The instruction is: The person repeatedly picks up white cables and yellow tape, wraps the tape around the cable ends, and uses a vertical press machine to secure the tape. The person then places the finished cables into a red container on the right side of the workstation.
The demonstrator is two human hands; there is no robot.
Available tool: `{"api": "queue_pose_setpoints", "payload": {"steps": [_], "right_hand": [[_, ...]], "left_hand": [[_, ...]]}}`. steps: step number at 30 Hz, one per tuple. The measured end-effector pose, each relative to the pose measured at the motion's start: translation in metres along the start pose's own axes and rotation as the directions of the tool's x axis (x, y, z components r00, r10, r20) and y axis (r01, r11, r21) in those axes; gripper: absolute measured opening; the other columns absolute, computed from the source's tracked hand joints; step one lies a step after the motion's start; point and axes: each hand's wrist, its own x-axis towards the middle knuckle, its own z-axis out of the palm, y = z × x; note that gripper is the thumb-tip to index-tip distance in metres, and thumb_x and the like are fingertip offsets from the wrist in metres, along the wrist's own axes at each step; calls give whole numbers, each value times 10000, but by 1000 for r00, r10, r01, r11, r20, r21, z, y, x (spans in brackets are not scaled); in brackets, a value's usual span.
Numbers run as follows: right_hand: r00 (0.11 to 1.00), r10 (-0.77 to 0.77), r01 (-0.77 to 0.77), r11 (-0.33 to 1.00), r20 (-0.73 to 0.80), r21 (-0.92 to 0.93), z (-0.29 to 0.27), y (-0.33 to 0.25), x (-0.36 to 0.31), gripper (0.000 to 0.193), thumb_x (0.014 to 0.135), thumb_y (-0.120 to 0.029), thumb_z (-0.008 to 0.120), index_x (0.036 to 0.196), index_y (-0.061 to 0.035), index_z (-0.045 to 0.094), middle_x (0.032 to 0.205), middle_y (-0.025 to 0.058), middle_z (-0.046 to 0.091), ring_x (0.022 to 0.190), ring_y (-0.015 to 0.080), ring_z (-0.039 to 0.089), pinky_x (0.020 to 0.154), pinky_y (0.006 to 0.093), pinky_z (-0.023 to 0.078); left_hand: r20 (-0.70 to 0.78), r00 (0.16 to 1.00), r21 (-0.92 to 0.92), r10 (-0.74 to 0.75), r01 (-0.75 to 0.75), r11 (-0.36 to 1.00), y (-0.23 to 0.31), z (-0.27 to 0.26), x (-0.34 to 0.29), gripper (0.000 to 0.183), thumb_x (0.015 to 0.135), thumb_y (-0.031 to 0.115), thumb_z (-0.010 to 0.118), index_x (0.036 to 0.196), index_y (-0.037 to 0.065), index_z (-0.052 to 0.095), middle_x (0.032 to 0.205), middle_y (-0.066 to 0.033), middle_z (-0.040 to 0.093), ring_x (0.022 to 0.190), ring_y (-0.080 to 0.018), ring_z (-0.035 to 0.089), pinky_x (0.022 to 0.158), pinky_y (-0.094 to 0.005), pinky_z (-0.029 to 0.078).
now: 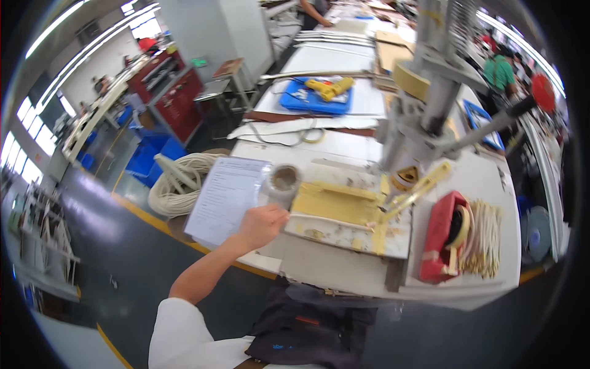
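Observation:
My left hand (pixel 263 227) is closed, its fingertips pinched at the left end of a thin white cord (pixel 332 221). The cord runs to the right along the front edge of a yellow-taped fixture (pixel 335 204) on the white worktable. Just beyond the hand stands a roll of clear tape (pixel 284 180). A printed sheet in a plastic sleeve (pixel 227 195) lies to the left of the hand. Right of the fixture, a bundle of white cords with yellowish ends (pixel 483 240) rests against a red tape dispenser (pixel 444 237). My right hand does not show.
A grey metal press (pixel 424 117) rises behind the fixture, its lever tipped with a red knob (pixel 543 92). Coiled white cord (pixel 184 178) sits at the table's left side. Farther back is a blue tray (pixel 316 98) with a yellow tool. Other people work in the distance.

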Motion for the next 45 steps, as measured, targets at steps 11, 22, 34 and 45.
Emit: {"api": "queue_pose_setpoints", "payload": {"steps": [11, 22, 34, 45], "right_hand": [[786, -113, 441, 791, 608, -424, -57, 41, -6, 377, 910, -359, 616, 1093, -77, 786, 1049, 155, 771, 994, 282, 723, 893, 380, 566], [277, -789, 932, 359, -548, -45, -184, -280, -197, 139, 947, -105, 688, 993, 15, 739, 770, 27, 688, 639, 68, 596, 573, 234, 470], [567, -773, 783, 613, -285, -106, -196, -357, -184, 337, 901, -296, 744, 898, 40, 780, 647, 55, 669, 528, 102, 591, 442, 277, 427], [771, -593, 618, 608, -232, 499, -187, -353, -214, 320, 949, -270, 717, 1102, 11, 716, 1049, 135, 725, 826, 221, 754, 721, 306, 611]], "left_hand": [[8, 1000, -77, -30, 31, 997, 4, 6, 4, 91, 877, 65, 715, 952, 28, 750, 863, -136, 707, 750, -345, 676, 662, -391, 533], [23, 999, -76, -40, 41, 996, 13, -2, 5, 94, 876, 58, 725, 950, 12, 763, 812, -142, 690, 686, -298, 658, 629, -360, 505], [46, 997, -75, -56, 59, 995, 10, -5, 4, 99, 877, 74, 726, 949, 16, 762, 796, -142, 677, 673, -299, 646, 615, -372, 490], [53, 996, -61, -70, 73, 995, 12, -4, 5, 91, 876, 61, 719, 939, 6, 755, 802, -133, 678, 671, -282, 640, 627, -364, 484]]}}
